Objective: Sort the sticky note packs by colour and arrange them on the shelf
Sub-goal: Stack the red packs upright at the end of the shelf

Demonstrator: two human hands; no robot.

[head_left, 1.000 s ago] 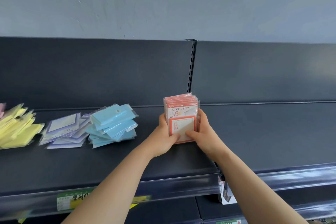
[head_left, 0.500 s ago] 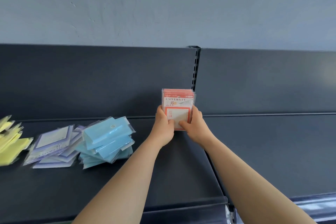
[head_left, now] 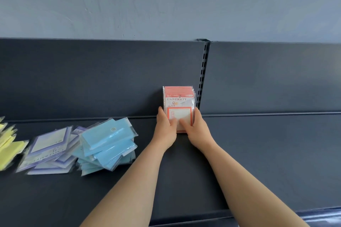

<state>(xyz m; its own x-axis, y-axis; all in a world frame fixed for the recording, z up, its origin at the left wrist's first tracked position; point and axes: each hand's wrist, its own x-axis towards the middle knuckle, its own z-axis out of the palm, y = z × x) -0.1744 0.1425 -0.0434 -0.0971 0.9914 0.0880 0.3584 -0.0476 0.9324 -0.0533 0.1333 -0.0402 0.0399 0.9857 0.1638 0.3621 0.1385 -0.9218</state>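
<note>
Head view: stack of red plastic-wrapped sticky note packs (head_left: 178, 100) stands upright at the back of the dark metal shelf (head_left: 258, 153).
Left hand (head_left: 165, 128) and right hand (head_left: 196, 128) clasp its sides; best to square it flush against the back panel (head_left: 110, 79) before letting go.

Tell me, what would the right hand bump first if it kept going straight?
The right hand grips the red packs; pushed on, they would likely meet the shelf's back panel, apparently just behind.
</note>
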